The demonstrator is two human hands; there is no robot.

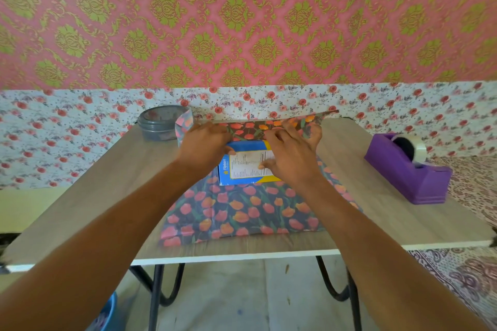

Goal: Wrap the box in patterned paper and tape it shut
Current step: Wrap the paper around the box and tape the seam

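Observation:
A blue and yellow box with a white printed label lies on a sheet of dark tulip-patterned paper in the middle of the table. The far part of the paper is folded over the box's far edge. My left hand holds that folded paper at the box's left corner, fingers curled over it. My right hand grips the folded paper's edge to the right, with its thumb down on the box's label. The box's far half is hidden under paper and hands.
A purple tape dispenser with a clear tape roll stands at the table's right. A grey lidded round container sits at the back left. The wooden table ends at a white front edge; patterned fabric lies to the right.

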